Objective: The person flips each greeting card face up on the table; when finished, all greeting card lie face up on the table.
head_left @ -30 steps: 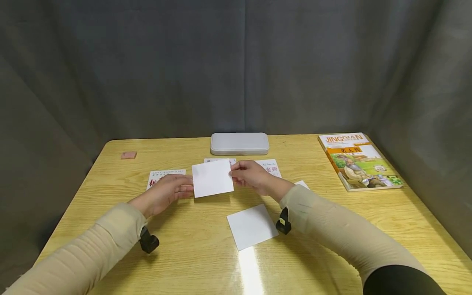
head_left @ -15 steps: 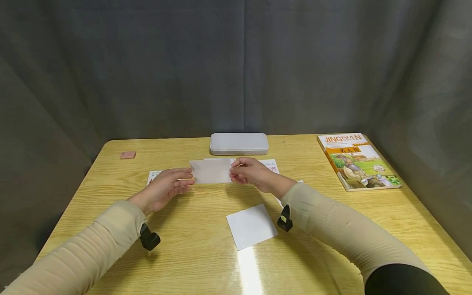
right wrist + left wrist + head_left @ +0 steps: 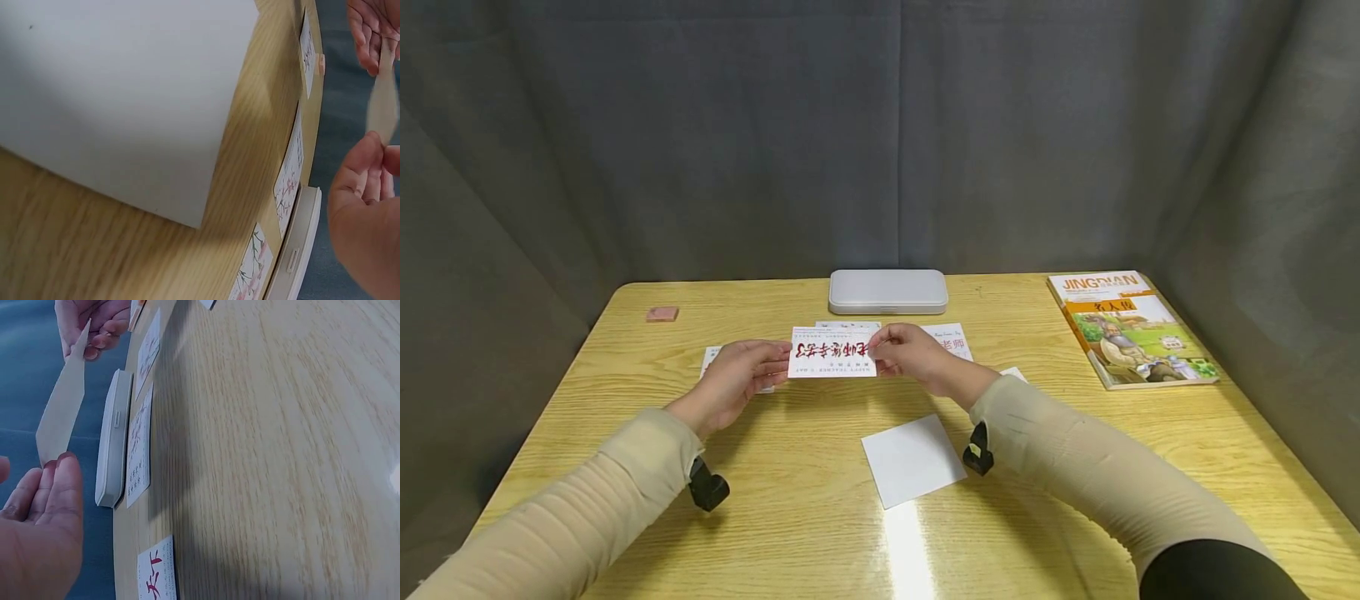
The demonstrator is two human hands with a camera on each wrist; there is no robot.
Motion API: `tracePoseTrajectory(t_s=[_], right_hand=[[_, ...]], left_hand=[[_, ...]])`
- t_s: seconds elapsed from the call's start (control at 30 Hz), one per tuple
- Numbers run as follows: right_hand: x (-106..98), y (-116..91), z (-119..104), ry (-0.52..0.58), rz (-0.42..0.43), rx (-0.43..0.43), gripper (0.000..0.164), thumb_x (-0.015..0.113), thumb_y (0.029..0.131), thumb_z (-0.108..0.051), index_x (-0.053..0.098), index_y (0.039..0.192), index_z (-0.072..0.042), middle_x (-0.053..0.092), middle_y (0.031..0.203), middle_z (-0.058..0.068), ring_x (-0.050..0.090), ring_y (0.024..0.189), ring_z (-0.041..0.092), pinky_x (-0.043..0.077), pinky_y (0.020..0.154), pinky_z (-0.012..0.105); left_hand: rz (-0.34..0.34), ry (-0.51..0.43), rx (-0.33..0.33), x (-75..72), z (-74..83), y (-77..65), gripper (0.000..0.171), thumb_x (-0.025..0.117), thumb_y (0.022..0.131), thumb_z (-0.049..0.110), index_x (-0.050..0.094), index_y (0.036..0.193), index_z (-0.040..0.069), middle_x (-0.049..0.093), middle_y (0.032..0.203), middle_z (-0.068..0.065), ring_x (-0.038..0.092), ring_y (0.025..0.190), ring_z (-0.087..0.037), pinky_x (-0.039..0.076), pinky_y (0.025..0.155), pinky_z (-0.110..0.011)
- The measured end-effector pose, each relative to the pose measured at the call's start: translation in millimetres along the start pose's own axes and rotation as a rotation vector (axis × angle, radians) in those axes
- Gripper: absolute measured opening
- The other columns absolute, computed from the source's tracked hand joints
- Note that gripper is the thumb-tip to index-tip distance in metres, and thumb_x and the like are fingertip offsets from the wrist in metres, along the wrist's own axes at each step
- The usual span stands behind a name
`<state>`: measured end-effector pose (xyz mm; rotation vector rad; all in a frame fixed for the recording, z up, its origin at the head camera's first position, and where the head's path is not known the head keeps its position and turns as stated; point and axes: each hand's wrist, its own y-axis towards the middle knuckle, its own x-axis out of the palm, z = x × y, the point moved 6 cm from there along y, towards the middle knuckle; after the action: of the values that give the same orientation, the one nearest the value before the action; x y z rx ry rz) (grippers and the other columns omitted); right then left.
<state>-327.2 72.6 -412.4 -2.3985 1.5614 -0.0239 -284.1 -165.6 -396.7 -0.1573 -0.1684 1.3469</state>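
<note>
Dark grey curtain (image 3: 775, 142) closes off the back and sides of a wooden table (image 3: 760, 517). Head view: above the table, a held card (image 3: 832, 363) spans the gap between the two hands, its red and dark print turned upside down to the wearer. At its right edge, the right hand (image 3: 913, 358) pinches it between thumb and fingers; at its left edge, the left hand (image 3: 736, 382) touches it with extended, slightly bent fingers. Other printed cards (image 3: 951, 340) lie behind the hands, partly covered; nearer the wearer rests a blank card (image 3: 913, 461). Farther back are a white case (image 3: 888, 292), a small pink block (image 3: 662, 314) to the left and a book (image 3: 1132, 329) to the right.

Left wrist view: the held card slants between the hands, its near end at the left hand's fingertips, with the thumb apart from it. Three printed cards lie along the table, the white case just beside them.

Right wrist view: the held card (blurred and seen narrowly) runs from the right hand's thumb and forefinger to the left hand; a large plain white surface occupies the upper left.
</note>
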Motion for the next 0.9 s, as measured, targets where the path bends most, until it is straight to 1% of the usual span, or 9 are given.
tracePoseTrajectory(t_s=[0.07,0.17,0.3,0.4,0.53,0.6,0.67,0.8,0.9], right_hand=[[0.4,-0.6,0.2,-0.003,0.007,0.007,0.016,0.059,0.102,-0.001,0.054,0.117,0.000,0.061,0.084,0.005,0.058,0.075,0.016,0.056,0.084,0.038],[0.8,-0.6,1.6,-0.011,0.009,0.016,0.024,0.060,0.102,0.000,0.051,0.123,0.000,0.063,0.084,0.005,0.060,0.074,0.016,0.056,0.080,0.034],[3.2,-0.9,1.1,-0.051,-0.030,0.004,0.022,0.059,0.102,0.000,0.055,0.124,0.003,0.062,0.084,0.006,0.057,0.073,0.016,0.054,0.077,0.033],[6.9,-1.0,-0.4,-0.087,-0.075,-0.006,0.021,0.059,0.102,-0.001,0.059,0.123,0.003,0.058,0.082,0.005,0.053,0.072,0.016,0.050,0.074,0.034],[13.6,-0.9,-0.2,-0.125,-0.136,-0.007,0.023,0.060,0.102,-0.002,0.063,0.124,0.001,0.055,0.082,0.003,0.048,0.071,0.015,0.046,0.073,0.033],[17.4,-1.1,0.3,-0.139,-0.168,-0.001,0.024,0.060,0.102,-0.004,0.065,0.125,0.001,0.056,0.084,0.002,0.050,0.074,0.014,0.047,0.074,0.032],[21.9,-1.4,-0.2,-0.145,-0.206,-0.008,0.024,0.059,0.102,-0.004,0.066,0.125,0.002,0.060,0.088,0.003,0.055,0.077,0.014,0.049,0.074,0.031],[29.5,-2.9,-4.0,-0.159,-0.246,-0.030,0.024,0.057,0.103,-0.004,0.066,0.124,0.003,0.066,0.098,0.006,0.063,0.085,0.016,0.055,0.080,0.034],[30.7,-2.7,-6.2,-0.150,-0.200,-0.035,0.024,0.058,0.104,-0.006,0.066,0.125,0.002,0.063,0.098,0.007,0.061,0.086,0.016,0.055,0.084,0.040]], left_hand=[[0.014,0.023,-0.004,-0.5,-1.2,0.8,0.045,0.046,0.108,0.010,0.044,0.145,-0.016,0.061,0.125,-0.013,0.064,0.097,-0.006,0.055,0.088,-0.022],[0.027,0.015,-0.021,-1.3,-4.5,1.9,0.050,0.049,0.106,0.007,0.039,0.150,-0.012,0.062,0.113,-0.009,0.065,0.090,-0.007,0.056,0.083,-0.023],[0.022,0.018,-0.030,-1.8,-8.5,3.9,0.057,0.050,0.104,0.006,0.031,0.155,-0.009,0.061,0.104,-0.008,0.064,0.083,-0.009,0.057,0.078,-0.023],[-0.005,0.061,-0.029,0.3,-10.1,5.2,0.055,0.051,0.104,0.009,0.034,0.153,-0.012,0.061,0.106,-0.008,0.063,0.082,-0.009,0.056,0.076,-0.024],[-0.086,0.125,-0.036,10.3,-11.8,5.5,0.049,0.052,0.106,0.012,0.042,0.146,-0.014,0.064,0.117,-0.010,0.063,0.090,-0.010,0.055,0.078,-0.026],[-0.122,0.150,-0.034,16.4,-12.3,5.7,0.046,0.052,0.106,0.012,0.046,0.143,-0.014,0.066,0.119,-0.012,0.064,0.093,-0.011,0.055,0.080,-0.026],[-0.144,0.170,-0.027,21.0,-12.8,6.2,0.045,0.054,0.106,0.012,0.049,0.141,-0.014,0.067,0.117,-0.013,0.064,0.092,-0.013,0.055,0.079,-0.027],[-0.149,0.198,-0.015,24.4,-13.4,7.4,0.042,0.056,0.103,0.009,0.053,0.138,-0.014,0.069,0.107,-0.011,0.064,0.085,-0.012,0.055,0.075,-0.027],[-0.128,0.193,-0.009,22.0,-12.9,6.9,0.038,0.056,0.103,0.007,0.054,0.135,-0.013,0.067,0.098,-0.007,0.061,0.079,-0.011,0.054,0.072,-0.027]])
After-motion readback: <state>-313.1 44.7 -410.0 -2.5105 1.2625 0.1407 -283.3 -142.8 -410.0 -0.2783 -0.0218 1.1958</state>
